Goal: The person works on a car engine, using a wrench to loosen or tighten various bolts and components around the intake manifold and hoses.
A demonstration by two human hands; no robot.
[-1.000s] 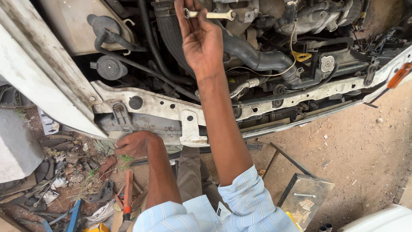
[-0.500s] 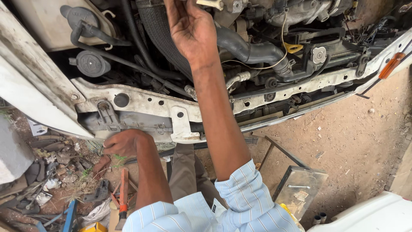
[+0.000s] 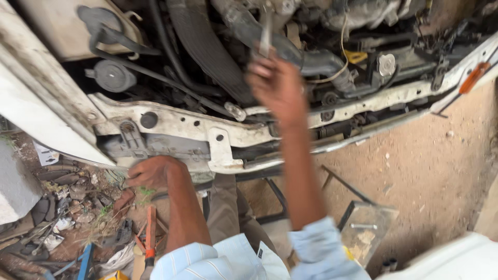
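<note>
I lean over a car's open engine bay. My right hand (image 3: 276, 85) is raised in the middle and shut on a slim metal tool (image 3: 265, 32) that points up toward the thick black hose (image 3: 316, 61); both are blurred. My left hand (image 3: 151, 172) rests low on the under edge of the white front crossmember (image 3: 176, 123), fingers curled against it. Whether it grips the edge is unclear. Light blue striped sleeves (image 3: 321, 249) cover both arms.
A round pulley (image 3: 111, 75) and ribbed black belt cover (image 3: 199, 46) sit left of the hand, a metal cap (image 3: 386, 65) to the right. On the dirt lie an orange-handled tool (image 3: 150, 233), scrap (image 3: 57, 207) and a clear tray with a bolt (image 3: 365, 228).
My right hand has come down and back from the engine's top, and the tool now stands upright. The left hand has stayed on the crossmember. The view has shifted slightly.
</note>
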